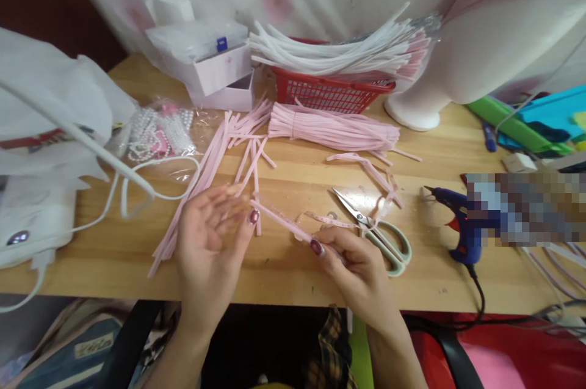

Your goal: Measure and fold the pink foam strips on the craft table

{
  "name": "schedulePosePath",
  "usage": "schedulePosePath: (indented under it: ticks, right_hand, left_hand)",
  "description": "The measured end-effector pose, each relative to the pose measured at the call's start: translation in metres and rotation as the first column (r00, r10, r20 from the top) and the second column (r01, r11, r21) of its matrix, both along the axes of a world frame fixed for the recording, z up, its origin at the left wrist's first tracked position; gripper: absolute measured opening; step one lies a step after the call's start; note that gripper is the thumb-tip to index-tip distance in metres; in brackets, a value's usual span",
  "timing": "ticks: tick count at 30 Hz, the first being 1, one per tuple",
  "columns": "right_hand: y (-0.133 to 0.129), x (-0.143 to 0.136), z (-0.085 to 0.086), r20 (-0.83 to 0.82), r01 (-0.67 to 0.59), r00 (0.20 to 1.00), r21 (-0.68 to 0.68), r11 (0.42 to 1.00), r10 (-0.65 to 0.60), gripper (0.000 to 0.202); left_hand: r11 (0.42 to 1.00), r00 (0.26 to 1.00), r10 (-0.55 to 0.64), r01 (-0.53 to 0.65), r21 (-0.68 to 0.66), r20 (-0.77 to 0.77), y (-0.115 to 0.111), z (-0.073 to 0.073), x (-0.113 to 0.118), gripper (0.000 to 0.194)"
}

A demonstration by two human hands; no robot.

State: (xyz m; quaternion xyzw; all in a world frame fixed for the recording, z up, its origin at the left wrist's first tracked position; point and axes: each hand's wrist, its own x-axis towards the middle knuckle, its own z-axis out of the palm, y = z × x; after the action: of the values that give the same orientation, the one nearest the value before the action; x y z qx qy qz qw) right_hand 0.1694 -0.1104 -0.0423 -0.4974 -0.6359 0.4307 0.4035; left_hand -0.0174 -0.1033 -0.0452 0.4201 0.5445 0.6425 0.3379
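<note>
I am looking at one pink fuzzy stem (pixel 284 222), which is hanging just above the front part of the wooden table (pixel 434 279), between the two hands. My right hand (pixel 354 264) is pinching its near end, thumb against fingers. My left hand (pixel 206 248) is turning its palm up, fingers loosely curved, with the thumb beside the far end; those fingertips are blurring, so I cannot tell whether they are gripping it. I am judging the stem to be very light, soft on the outside and bendable, with enough stiffness to be holding a line, and hardly slippery. A light pinch near an end would be suiting it, since a hard squeeze might be kinking it. Its long axis is running nearly straight, slanting from the right fingertips away and leftward, its free length pointing at the left thumb.

Just beyond, a thin measuring tape (pixel 336 221) is curling towards the scissors (pixel 362 218), whose blades are pointing away and left. Farther out, loose pink stems (pixel 210 163) are lying leftward, a pink bundle (pixel 329 126) is resting before the red basket (pixel 320 93), and a blue glue gun (pixel 463 212) is lying well to the right.
</note>
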Motion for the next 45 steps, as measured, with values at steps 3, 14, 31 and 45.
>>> schedulePosePath:
  ticks: [3, 14, 31, 45]
  right_hand:
    - [0.000, 0.000, 0.001, 0.076, 0.006, 0.997, 0.026, 1.000, -0.008, 0.024]
    - [-0.004, 0.002, 0.006, 0.183, -0.052, 0.982, 0.077, 0.996, 0.037, 0.021]
    - [-0.002, -0.003, 0.002, 0.334, -0.075, 0.940, 0.407, 0.910, -0.072, 0.017]
    - [0.008, -0.012, -0.004, 0.459, -0.101, 0.843, 0.649, 0.754, -0.282, 0.015]
  left_hand:
    - [0.970, 0.859, 0.097, 0.031, 0.240, -0.502, -0.003, -0.002, 0.001, 0.046]
    - [0.922, 0.640, -0.113, 0.352, 0.159, -0.760, -0.007, -0.009, 0.012, 0.028]
    - [0.926, 0.490, -0.025, 0.340, 0.164, -0.872, -0.015, 0.012, 0.017, 0.015]
    - [0.952, 0.854, -0.304, 0.258, -0.165, -0.422, -0.011, 0.008, 0.023, 0.015]
